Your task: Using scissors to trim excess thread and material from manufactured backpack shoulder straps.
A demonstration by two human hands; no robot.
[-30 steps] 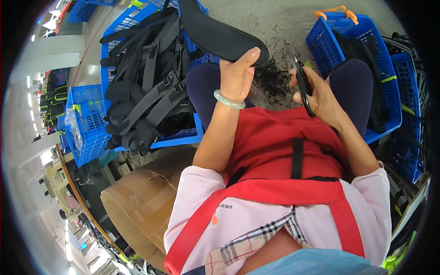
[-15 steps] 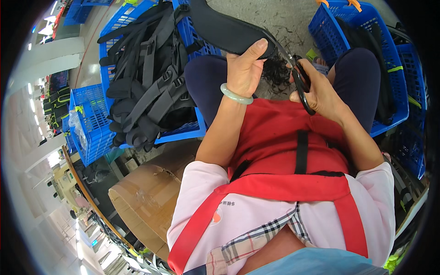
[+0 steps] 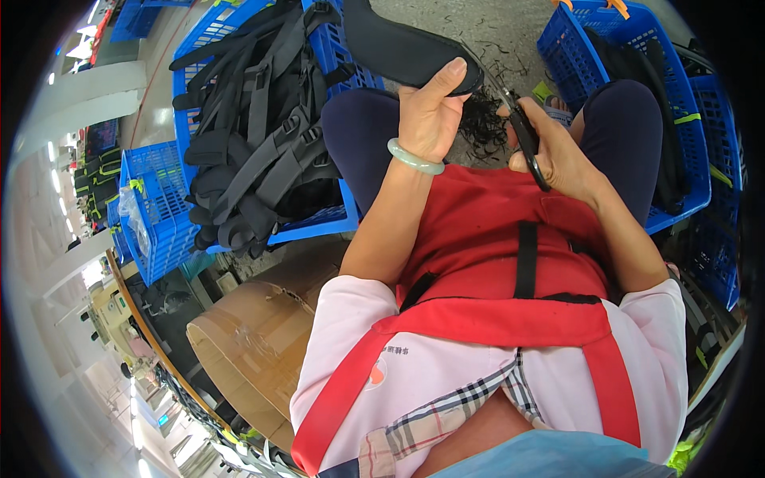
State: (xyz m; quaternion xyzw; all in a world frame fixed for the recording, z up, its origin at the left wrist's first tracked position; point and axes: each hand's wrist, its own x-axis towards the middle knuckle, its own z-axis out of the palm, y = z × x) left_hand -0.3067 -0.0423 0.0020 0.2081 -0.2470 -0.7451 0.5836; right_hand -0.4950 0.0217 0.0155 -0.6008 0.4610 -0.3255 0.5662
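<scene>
My left hand, with a pale green bangle at the wrist, pinches the rounded end of a black padded strap between thumb and fingers. The strap curves up past the top edge of the view. In my right hand is a pair of scissors with black handles. Their blades point up and left, right beside the strap's rounded edge. Whether the blades touch the strap cannot be made out. Both hands are held above my lap, over a red apron.
A blue crate on the left is heaped with black straps with buckles. Another blue crate stands at the right with black pieces inside. Dark trimmings litter the floor ahead. A cardboard box sits at my left side.
The strap's end and my left hand have shifted slightly right. The scissor handles have drawn closer together, and the blades sit a little further from the strap's edge.
</scene>
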